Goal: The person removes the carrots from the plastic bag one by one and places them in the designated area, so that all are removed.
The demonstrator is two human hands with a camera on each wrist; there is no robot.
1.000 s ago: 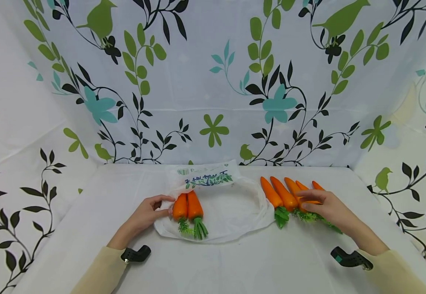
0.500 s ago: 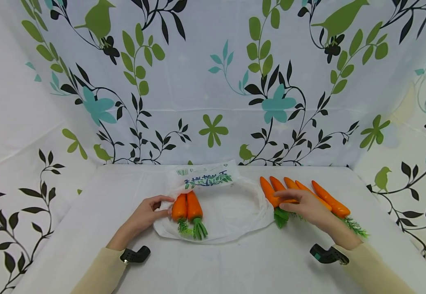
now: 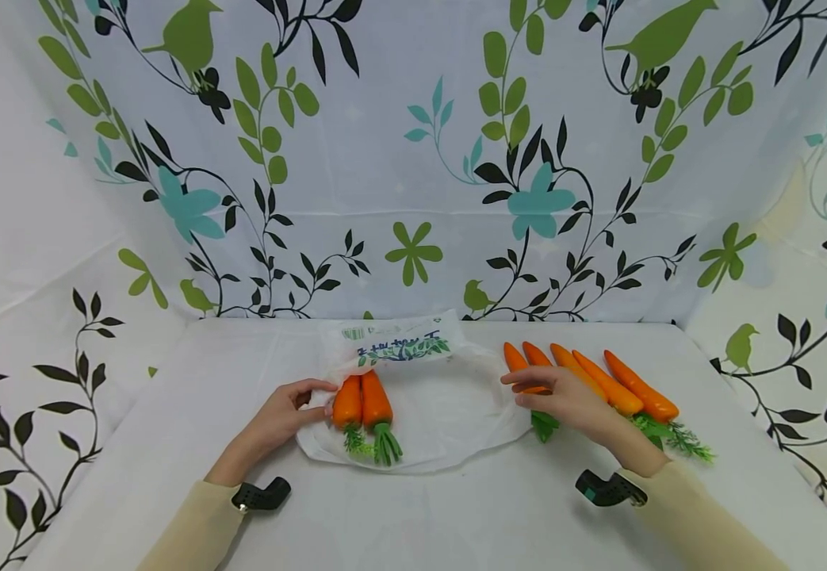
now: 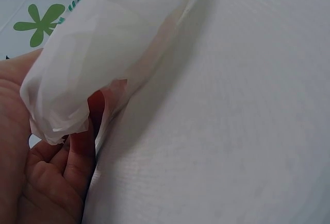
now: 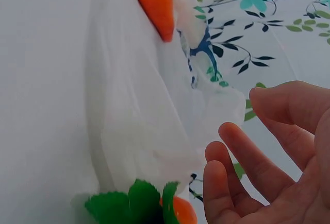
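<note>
My left hand (image 3: 281,416) grips the left edge of a white plastic bag (image 3: 449,412) with printed lettering and a tree. In the left wrist view, the fingers (image 4: 77,167) curl under the bag's folded edge. Two orange carrots with green tops lie in the bag's mouth: a left carrot (image 3: 346,408) and a right carrot (image 3: 376,400). At the bag's right side, my right hand (image 3: 573,400) hovers with spread fingers, overlapping the nearest loose carrots. The right wrist view shows nothing between those fingers (image 5: 258,162), with green leaves (image 5: 129,206) below them.
Several loose carrots (image 3: 641,388) lie in a slanted row right of the bag, green tops toward me. A white cloth covers the table (image 3: 413,523). Behind it hangs a patterned curtain (image 3: 399,174) with leaves and birds.
My right hand has moved left, from over the rightmost carrots to the bag's right edge, uncovering the carrots on the right. The left hand and the bagged carrots have stayed put.
</note>
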